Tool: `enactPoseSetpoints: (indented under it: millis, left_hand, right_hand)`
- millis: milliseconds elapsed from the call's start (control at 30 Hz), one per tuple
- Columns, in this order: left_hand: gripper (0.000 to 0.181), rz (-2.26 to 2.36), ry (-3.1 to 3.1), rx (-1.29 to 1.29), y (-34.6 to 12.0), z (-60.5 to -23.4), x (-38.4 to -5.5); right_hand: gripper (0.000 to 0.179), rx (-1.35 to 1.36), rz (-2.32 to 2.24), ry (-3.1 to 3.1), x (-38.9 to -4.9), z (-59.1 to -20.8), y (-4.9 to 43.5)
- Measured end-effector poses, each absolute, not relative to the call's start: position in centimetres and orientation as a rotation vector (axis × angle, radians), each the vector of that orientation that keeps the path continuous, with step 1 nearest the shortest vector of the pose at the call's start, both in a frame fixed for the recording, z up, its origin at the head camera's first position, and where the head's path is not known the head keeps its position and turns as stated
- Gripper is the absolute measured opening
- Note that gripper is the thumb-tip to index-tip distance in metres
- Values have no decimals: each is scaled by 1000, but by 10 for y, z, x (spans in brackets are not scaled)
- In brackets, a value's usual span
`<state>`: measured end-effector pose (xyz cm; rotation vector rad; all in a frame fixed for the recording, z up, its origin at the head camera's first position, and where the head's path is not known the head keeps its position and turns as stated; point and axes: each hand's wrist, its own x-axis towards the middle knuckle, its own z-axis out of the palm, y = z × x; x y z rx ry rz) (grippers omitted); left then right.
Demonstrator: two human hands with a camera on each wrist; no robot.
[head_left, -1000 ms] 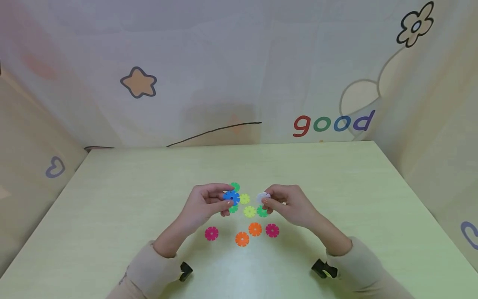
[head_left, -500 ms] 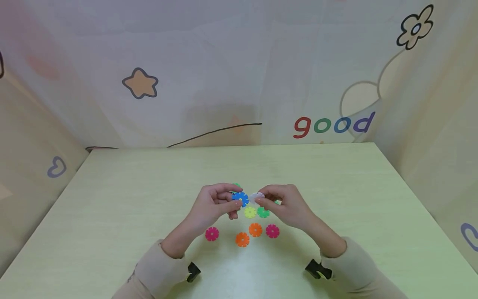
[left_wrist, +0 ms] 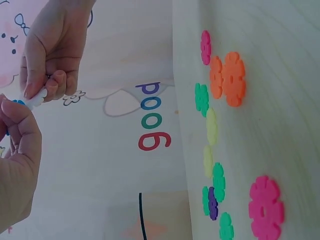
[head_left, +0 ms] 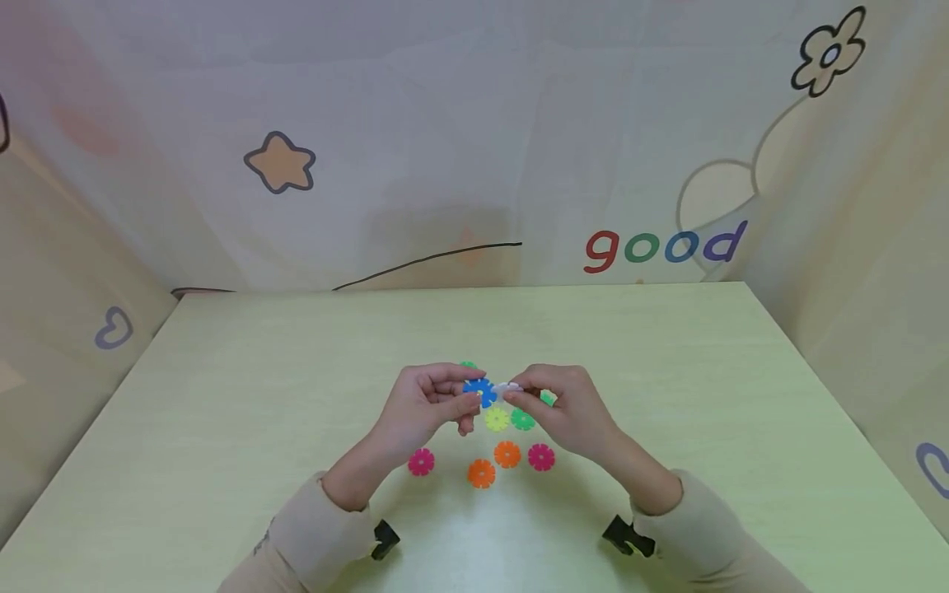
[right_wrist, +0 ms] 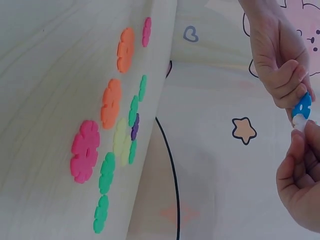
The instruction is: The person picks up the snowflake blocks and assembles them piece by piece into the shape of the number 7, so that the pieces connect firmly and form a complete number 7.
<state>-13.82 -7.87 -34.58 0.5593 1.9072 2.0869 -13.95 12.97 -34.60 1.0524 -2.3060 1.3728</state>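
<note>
- Blue disc (head_left: 485, 387) is sitting in the left hand (head_left: 430, 403), above the table (head_left: 296, 346); thumb and fingers are pinching it.
- White disc (head_left: 506, 387) is being pinched by the thumb and fingers of the right hand (head_left: 567, 403), facing the left one.
- The edges of these two discs are meeting between the hands; whether they are locking together, I cannot tell.
- Yellow disc (head_left: 497, 419) and green disc (head_left: 523, 419) are lying on the table between the hands, the green one nearer the right hand.
- Another green disc (head_left: 549, 399) is peeking out behind the right hand's fingers, and a third green disc (head_left: 469, 364) is showing just beyond the left hand's fingertips.
- Purple disc (left_wrist: 213, 203) is lying among green discs on the table, hidden by the left hand in the head view.
- Two orange discs (head_left: 507, 455) are lying between the wrists, nearer the person than the hands.
- One pink disc (head_left: 421, 462) is resting beside the left wrist, another (head_left: 541, 457) inward of the right wrist.
</note>
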Motion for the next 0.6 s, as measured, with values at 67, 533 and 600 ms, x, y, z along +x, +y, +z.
enactPoseSetpoints:
  millis: [67, 533, 600]
  left_hand:
    - [30, 2093, 1906, 558, -79, -345, -137]
    - [28, 2084, 1896, 625, -80, -340, -132]
    - [28, 2080, 1893, 656, -81, -339, -131]
  right_hand:
    - [2, 1066, 1371, -2272, -139, -346, 129]
    - [15, 1194, 1337, -2150, -137, -342, 128]
    - [14, 1200, 1332, -2153, -137, -342, 128]
